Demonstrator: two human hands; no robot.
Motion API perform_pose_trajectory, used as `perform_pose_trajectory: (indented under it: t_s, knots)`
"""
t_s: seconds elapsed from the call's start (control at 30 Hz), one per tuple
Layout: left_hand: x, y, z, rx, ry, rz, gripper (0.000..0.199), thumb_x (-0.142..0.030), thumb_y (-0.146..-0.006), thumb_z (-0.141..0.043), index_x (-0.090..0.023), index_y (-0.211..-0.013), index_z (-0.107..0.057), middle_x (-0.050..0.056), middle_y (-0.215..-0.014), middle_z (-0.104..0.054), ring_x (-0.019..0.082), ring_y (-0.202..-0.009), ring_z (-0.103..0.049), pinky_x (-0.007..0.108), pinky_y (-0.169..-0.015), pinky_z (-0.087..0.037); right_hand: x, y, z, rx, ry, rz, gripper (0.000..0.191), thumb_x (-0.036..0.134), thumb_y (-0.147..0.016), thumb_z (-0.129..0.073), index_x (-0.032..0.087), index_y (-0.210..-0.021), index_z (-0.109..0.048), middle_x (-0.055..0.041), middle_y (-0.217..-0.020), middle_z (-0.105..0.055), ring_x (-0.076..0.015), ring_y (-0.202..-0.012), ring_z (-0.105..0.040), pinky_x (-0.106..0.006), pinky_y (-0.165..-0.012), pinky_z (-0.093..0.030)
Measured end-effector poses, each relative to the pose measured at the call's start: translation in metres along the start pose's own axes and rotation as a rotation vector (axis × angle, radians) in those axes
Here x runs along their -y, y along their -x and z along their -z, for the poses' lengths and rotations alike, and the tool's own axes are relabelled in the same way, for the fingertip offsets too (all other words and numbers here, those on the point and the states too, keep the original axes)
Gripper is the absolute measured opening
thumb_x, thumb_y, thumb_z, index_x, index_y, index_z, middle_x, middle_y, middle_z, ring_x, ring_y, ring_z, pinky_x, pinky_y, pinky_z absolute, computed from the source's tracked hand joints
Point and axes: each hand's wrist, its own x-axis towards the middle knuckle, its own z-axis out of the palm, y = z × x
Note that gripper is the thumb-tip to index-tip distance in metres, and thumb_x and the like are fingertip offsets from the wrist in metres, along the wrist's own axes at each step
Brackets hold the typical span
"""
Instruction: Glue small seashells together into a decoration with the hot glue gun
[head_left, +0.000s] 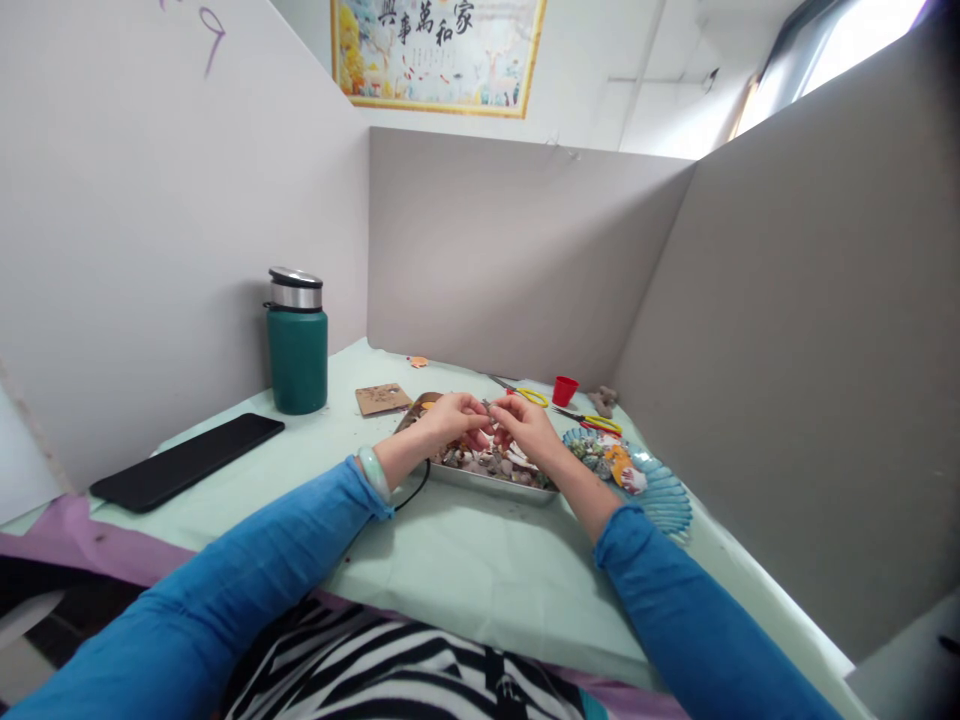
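Observation:
Both hands meet over a shallow metal tray point(499, 486) filled with small shells and stone-like pieces point(480, 460). My left hand point(454, 420) is closed in a pinch, its fingertips close against those of my right hand point(523, 422). Between them is a small greyish piece, too small to name, and both hands seem to pinch it. A pale green bangle point(373, 472) circles my left wrist. To the right of the tray, a blue shell-shaped dish point(667, 495) carries orange, white and green pieces point(619, 462).
A green flask point(298, 360) and a long black pad point(191, 462) stand and lie on the left. Behind the tray are a brown card point(382, 399), a red cup point(565, 390) and two yellow-handled scissors point(531, 397). Grey panels point(510, 250) enclose the table on three sides.

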Motion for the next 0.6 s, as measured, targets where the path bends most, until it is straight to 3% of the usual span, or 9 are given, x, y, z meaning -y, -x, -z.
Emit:
perform_pose_trajectory:
  t_s: [0.07,0.13,0.27,0.4,0.47,0.6]
  knots:
    - [-0.002,-0.002,0.005,-0.008,-0.065,0.001,0.021,-0.029,-0.075,-0.063,-0.015,-0.084,-0.05,0.005,-0.065,-0.066,0.014,-0.053,-0.062,0.026,-0.054,-0.048,-0.001,0.0,0.0,-0.009,-0.002,0.008,0.029,0.044,-0.073,-0.06,0.018,-0.083,-0.053,0.0045,-0.057,-0.056,-0.0094,-0.042,-0.053,-0.02,-0.037,-0.043]
    - [-0.006,-0.003,0.013,-0.102,-0.248,-0.039,0.017,-0.028,-0.076,-0.059,-0.015,-0.085,-0.052,0.005,-0.075,-0.068,0.012,-0.052,-0.06,0.025,-0.055,-0.047,-0.003,-0.001,0.001,-0.043,0.007,0.009,0.027,0.043,-0.074,-0.059,0.018,-0.083,-0.053,0.0054,-0.055,-0.055,-0.0094,-0.042,-0.053,-0.02,-0.037,-0.043]
    - [-0.013,-0.002,0.028,-0.387,-0.955,-0.124,0.013,-0.03,-0.074,-0.059,-0.018,-0.079,-0.061,0.007,-0.079,-0.068,0.018,-0.079,-0.062,0.025,-0.069,-0.043,-0.005,-0.002,0.002,-0.125,0.027,-0.008,0.026,0.041,-0.074,-0.057,0.018,-0.084,-0.053,0.0054,-0.053,-0.054,-0.0098,-0.042,-0.054,-0.019,-0.036,-0.043]
    - [-0.01,0.003,0.029,-0.225,-1.247,0.027,0.033,-0.042,-0.062,-0.067,-0.017,-0.084,-0.064,0.011,-0.091,-0.066,0.025,-0.087,-0.06,0.028,-0.073,-0.044,-0.005,-0.002,0.002,-0.138,0.014,-0.022,0.027,0.042,-0.072,-0.059,0.018,-0.083,-0.052,0.0048,-0.054,-0.055,-0.0096,-0.041,-0.053,-0.019,-0.036,-0.043]
    - [-0.006,0.006,0.026,-0.163,-1.317,-0.01,0.047,-0.04,-0.056,-0.071,-0.016,-0.096,-0.062,0.014,-0.106,-0.061,0.028,-0.092,-0.059,0.031,-0.075,-0.045,-0.006,-0.003,0.002,-0.133,0.021,-0.031,0.027,0.042,-0.072,-0.059,0.018,-0.083,-0.052,0.0047,-0.054,-0.056,-0.0093,-0.041,-0.053,-0.019,-0.036,-0.043]
    - [-0.002,0.008,0.021,-0.169,-1.435,0.013,0.054,-0.033,-0.063,-0.066,-0.012,-0.111,-0.055,0.021,-0.113,-0.055,0.033,-0.095,-0.059,0.038,-0.075,-0.047,-0.006,-0.003,0.002,-0.131,0.025,-0.04,0.026,0.041,-0.073,-0.059,0.018,-0.083,-0.052,0.0045,-0.055,-0.056,-0.0093,-0.042,-0.053,-0.019,-0.036,-0.043]
